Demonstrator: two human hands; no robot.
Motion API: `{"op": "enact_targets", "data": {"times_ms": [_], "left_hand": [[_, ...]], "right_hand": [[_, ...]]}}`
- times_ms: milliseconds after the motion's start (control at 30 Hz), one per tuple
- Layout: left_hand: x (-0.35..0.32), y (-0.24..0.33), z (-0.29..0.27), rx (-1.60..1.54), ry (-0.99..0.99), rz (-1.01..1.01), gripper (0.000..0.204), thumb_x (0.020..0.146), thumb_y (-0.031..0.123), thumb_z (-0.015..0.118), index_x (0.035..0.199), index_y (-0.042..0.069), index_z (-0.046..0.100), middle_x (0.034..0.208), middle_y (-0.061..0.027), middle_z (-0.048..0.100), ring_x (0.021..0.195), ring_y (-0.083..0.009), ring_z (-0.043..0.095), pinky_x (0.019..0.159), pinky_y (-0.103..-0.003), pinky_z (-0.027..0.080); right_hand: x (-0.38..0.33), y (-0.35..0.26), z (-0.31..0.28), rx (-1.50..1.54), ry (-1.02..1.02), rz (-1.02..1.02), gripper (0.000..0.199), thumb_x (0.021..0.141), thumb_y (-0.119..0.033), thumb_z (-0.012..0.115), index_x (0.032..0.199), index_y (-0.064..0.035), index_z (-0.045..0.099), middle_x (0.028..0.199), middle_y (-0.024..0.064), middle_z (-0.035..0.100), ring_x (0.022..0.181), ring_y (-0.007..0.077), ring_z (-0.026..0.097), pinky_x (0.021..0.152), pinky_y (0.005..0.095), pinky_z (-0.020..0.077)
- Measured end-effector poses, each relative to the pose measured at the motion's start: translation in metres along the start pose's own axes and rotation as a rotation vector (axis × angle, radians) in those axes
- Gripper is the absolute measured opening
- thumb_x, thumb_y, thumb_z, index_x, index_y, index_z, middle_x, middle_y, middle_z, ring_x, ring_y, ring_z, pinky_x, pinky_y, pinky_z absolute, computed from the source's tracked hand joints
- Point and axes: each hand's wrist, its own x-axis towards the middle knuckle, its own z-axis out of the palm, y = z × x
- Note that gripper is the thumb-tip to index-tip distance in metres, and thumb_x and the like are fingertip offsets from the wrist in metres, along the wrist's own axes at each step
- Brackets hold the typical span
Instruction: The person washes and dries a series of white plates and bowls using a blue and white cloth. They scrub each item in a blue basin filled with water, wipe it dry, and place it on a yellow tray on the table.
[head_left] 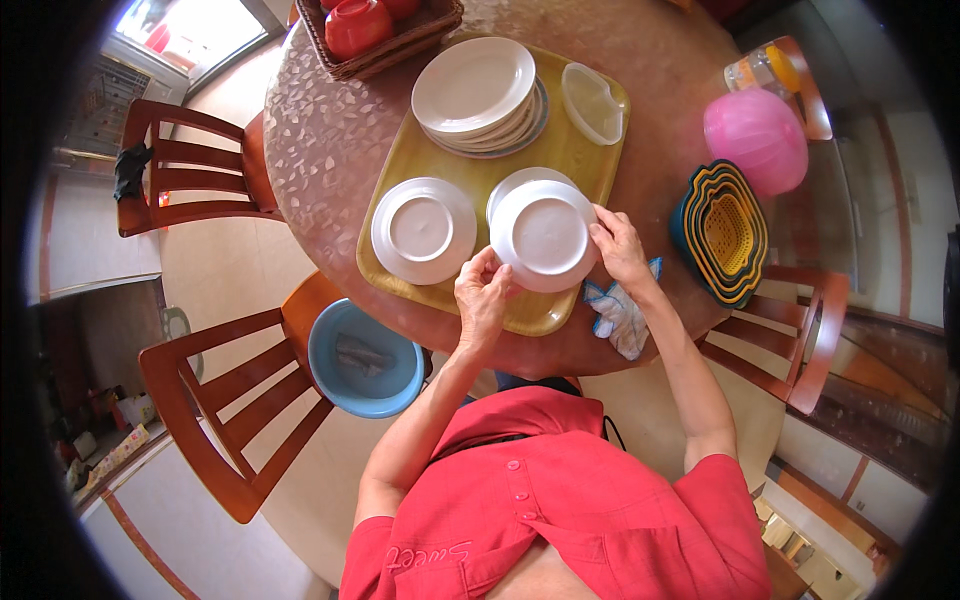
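Observation:
Between my two hands is a white plate [548, 236], its underside with the foot ring facing up. My left hand [484, 296] grips its lower left edge, and my right hand [619, 246] pinches its right edge. Partly hidden beneath it, another white dish [524, 178] shows at the upper left. Left of these, an upside-down white plate [421, 262] lies on the yellow tray [389, 178]. Farther back on the tray stands a stack of plates [474, 85], with a translucent shallow container [592, 104] to its right. A white and blue cloth [622, 325] lies below my right hand.
A wicker basket with red bowls [358, 28] is at the table's far left. Nested colander baskets [733, 235], a pink bowl [757, 140] and a yellow-lidded jar [762, 70] stand at the right. A blue basin [366, 356] rests on a wooden chair [240, 385].

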Motion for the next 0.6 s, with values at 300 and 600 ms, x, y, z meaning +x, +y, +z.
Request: {"op": "enact_targets", "data": {"times_ms": [300, 600], "left_hand": [[0.01, -0.003, 0.008, 0.441, 0.015, 0.136, 0.045, 0.073, 0.003, 0.063, 0.117, 0.003, 0.051, 0.091, -0.0096, 0.045, 0.08, -0.0186, 0.053, 0.073, -0.03, 0.047], [0.015, -0.012, 0.014, 0.558, 0.015, 0.133, 0.039, 0.073, 0.003, 0.062, 0.111, 0.0, 0.052, 0.096, -0.0082, 0.042, 0.08, -0.0151, 0.055, 0.073, -0.028, 0.049]], "right_hand": [[0.036, 0.005, 0.01, -0.023, -0.041, -0.021, 0.032, 0.084, -0.014, 0.053, 0.113, -0.0019, 0.055, 0.098, 0.0144, 0.054, 0.094, 0.0253, 0.054, 0.081, 0.0313, 0.0419], [0.044, 0.011, 0.01, -0.05, -0.046, -0.082, 0.032, 0.083, -0.013, 0.053, 0.112, 0.0, 0.056, 0.099, 0.0188, 0.052, 0.094, 0.0305, 0.054, 0.084, 0.0346, 0.0432]]}}
